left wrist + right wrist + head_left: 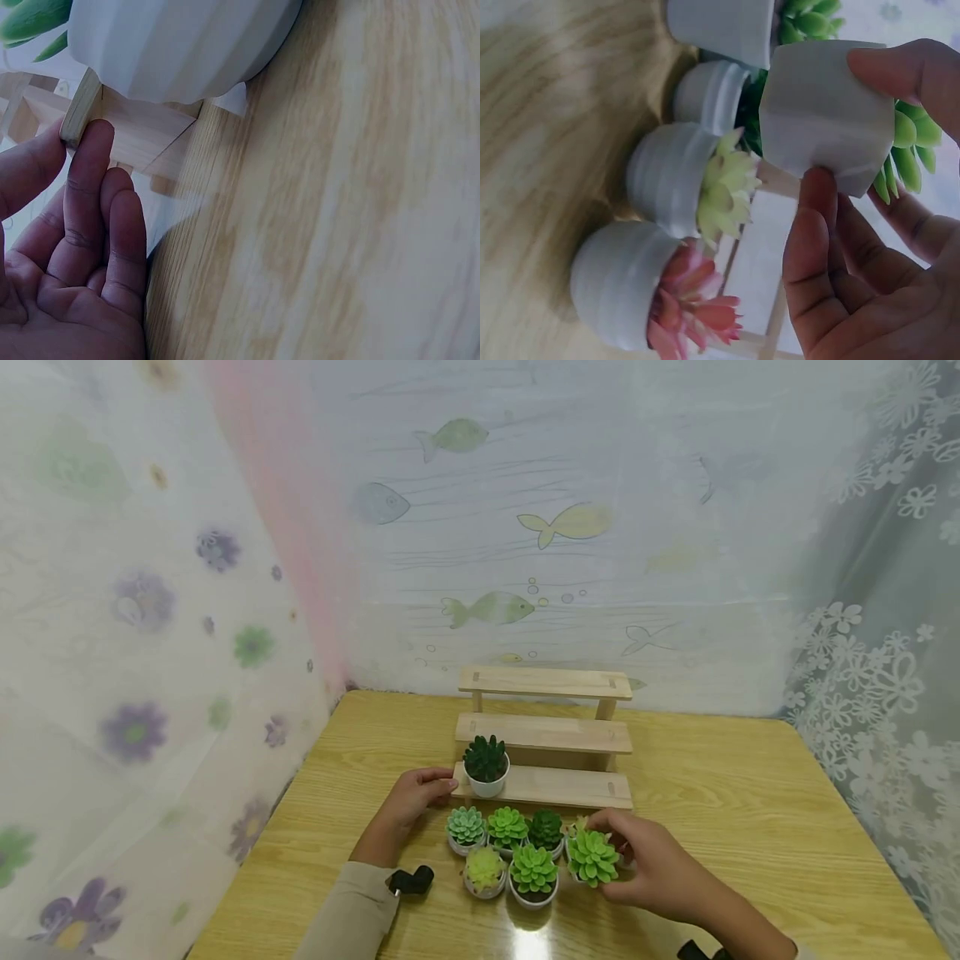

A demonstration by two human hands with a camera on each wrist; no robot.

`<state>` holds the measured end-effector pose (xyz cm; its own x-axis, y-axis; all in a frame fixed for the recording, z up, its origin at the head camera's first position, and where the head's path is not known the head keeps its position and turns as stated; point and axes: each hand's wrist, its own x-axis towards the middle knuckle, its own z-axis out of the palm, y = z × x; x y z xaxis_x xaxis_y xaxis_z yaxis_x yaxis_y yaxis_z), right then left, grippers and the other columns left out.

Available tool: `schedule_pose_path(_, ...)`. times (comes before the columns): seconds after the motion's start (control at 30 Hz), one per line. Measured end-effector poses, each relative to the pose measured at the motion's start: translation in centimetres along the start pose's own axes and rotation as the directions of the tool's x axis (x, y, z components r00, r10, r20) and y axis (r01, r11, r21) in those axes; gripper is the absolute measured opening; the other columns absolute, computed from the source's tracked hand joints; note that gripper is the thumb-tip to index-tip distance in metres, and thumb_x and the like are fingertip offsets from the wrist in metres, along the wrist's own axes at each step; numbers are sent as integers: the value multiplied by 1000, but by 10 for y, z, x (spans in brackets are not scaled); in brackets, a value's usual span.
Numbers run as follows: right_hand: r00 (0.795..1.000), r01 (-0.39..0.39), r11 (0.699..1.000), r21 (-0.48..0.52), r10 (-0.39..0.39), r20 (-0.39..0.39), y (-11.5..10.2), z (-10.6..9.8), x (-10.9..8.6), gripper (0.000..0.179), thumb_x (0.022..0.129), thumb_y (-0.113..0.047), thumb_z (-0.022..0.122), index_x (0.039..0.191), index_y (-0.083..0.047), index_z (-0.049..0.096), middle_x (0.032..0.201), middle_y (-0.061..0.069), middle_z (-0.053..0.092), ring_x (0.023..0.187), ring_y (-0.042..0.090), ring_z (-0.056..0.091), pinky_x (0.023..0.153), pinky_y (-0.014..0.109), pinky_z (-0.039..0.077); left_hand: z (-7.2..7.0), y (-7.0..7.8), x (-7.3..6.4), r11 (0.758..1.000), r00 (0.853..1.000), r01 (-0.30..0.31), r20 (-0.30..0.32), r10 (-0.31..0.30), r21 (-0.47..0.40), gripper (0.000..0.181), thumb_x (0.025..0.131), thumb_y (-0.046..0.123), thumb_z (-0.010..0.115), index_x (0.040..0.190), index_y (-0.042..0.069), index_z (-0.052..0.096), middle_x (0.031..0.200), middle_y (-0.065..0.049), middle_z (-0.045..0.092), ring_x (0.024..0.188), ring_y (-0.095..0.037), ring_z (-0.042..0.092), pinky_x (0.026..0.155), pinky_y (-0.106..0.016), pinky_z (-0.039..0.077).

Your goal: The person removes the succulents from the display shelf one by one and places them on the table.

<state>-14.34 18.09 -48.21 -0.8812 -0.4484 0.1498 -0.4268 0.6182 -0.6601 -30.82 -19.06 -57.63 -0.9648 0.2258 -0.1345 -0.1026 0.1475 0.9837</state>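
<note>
My left hand [411,797] pinches the left end of the lowest board of a three-step wooden shelf [555,785], with thumb and index finger at the board's edge [81,109] in the left wrist view. On that board, close to the hand, stands a dark green succulent [486,760] in a white pot. In my right hand [660,864] is a bright green succulent [592,857]; the right wrist view shows thumb and fingertips gripping its white faceted pot [825,112]. It is held up beside the other pots, to the right of a bright green succulent [534,870].
Several potted succulents sit in front of the shelf, including a bluish-green one [467,827], a dark green one [545,829] and a yellow-green one [484,868]. The right wrist view also shows a pink-red succulent [694,300]. Patterned curtains [562,527] hang behind the wooden table [720,777].
</note>
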Motion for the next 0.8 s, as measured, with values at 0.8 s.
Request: schedule_pose_path(0.8,997,-80,986,143,79,9,9,29,-16,54,73,-1,86,118,-14,61,85,6,50,73,9,47,60,26,56,0,-1,1,1000,1000,-3,-4,3,0,37,98,21,72,128,-1,70,116,-9,74,93,-18,70,88,-41,58)
